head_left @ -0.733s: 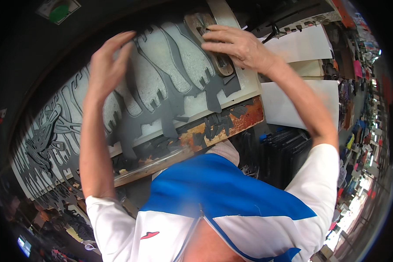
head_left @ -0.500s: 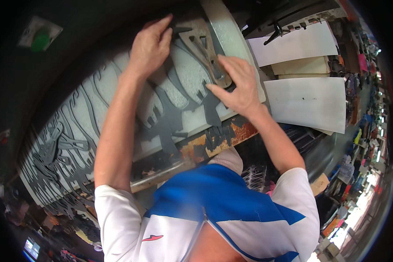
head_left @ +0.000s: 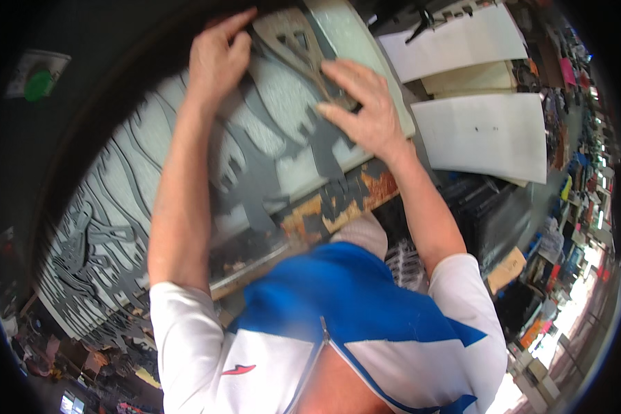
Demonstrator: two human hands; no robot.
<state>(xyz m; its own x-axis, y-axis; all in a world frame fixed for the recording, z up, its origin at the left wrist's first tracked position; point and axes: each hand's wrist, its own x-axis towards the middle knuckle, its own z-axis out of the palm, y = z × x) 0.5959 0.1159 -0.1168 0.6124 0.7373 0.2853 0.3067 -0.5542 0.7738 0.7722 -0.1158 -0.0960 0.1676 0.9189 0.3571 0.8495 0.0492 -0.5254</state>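
A long grey sheet (head_left: 186, 186) cut through with curved shapes filled the middle of the frame, running from the lower left up to the top centre, lying on a worn bench (head_left: 338, 200) with a rust-orange, flaking edge. Most of the sheet toward the lower left already showed dark openings where shapes had been cut out, so the bulk of it looked finished; judging from that, only the stretch near the top centre was left to work.

To the upper right lay three pale blank sheets (head_left: 483, 134), stacked and overlapping, apart from the hands.

A metal cutting die (head_left: 303, 48), a flat frame with an open outline, sat at the top centre on the grey sheet, tilted along its length.

The right hand (head_left: 362, 107) lay spread and flat, fingers pressing on the lower end of the die. The left hand (head_left: 217, 58), at the upper left of the die, was curled narrowly, fingertips pinching at the sheet's far edge beside the die; whether it gripped the die itself could not be told.
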